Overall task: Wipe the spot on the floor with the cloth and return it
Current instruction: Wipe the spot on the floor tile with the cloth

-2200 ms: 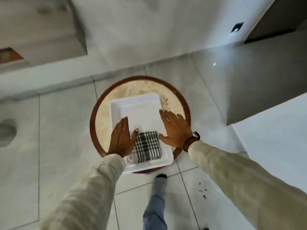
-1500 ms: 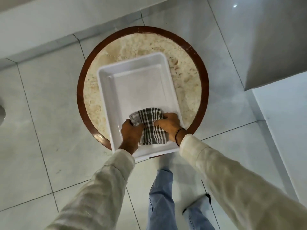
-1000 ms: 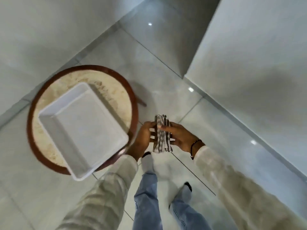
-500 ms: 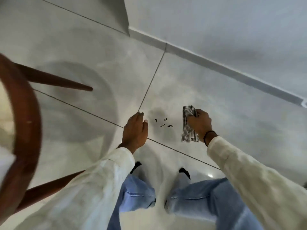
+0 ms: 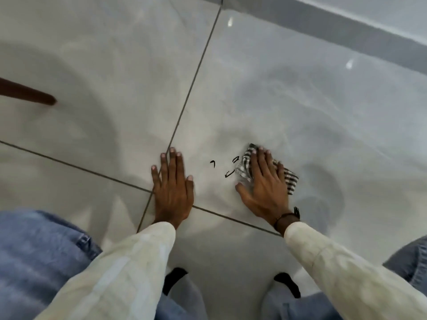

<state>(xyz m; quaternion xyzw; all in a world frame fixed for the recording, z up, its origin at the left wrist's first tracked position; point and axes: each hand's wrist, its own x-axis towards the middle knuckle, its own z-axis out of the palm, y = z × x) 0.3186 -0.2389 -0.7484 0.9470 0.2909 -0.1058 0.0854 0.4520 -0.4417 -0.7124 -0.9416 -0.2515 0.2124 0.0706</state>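
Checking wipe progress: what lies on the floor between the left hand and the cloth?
In the head view, small black marks lie on bare tile between the left hand and the cloth, which sits flat under the right hand.

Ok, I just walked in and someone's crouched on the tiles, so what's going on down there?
A person is crouching to clean black marks off the floor. The right hand presses a checked cloth flat on the tile, right beside the marks. The left hand lies open and flat on the floor on the marks' other side, holding nothing. Three marks are visible, so the wipe is not finished.
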